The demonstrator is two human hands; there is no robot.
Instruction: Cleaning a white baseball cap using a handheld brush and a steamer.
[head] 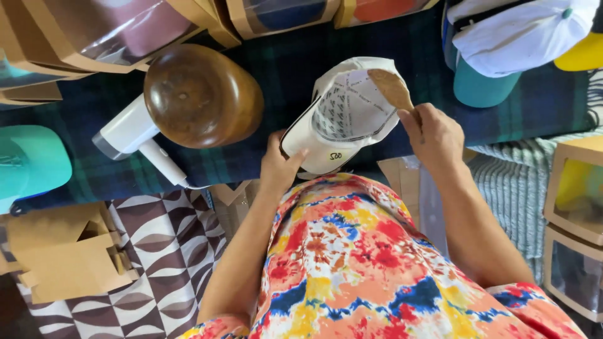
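The white cap (pixel 336 119) lies upside down at the near edge of the dark plaid table (pixel 282 69), its hollow crown facing up and packed with printed paper (pixel 352 107). The left hand (pixel 279 164) pinches the brim, thumb on top and fingers curled beneath, closed firmly on it. The right hand (pixel 433 135) is closed around the handle of a wooden spatula (pixel 391 89) whose flat blade rests against the crown's far rim, touching the paper. Judging from this, a hard push of the blade could tear the paper or dent the crown, and since the cap overhangs the table edge, a loosened pinch on the brim could let it tip toward the person's lap. As for containers, the cap itself holds only the paper stuffing; cardboard boxes with clear windows (pixel 113 31) along the far edge show coloured shapes inside, too blurred by glare to name; 2 more windowed boxes (pixel 575 194) sit at the right. A rounded wooden block (pixel 201 94) stands just beside a white handheld steamer (pixel 135 135)
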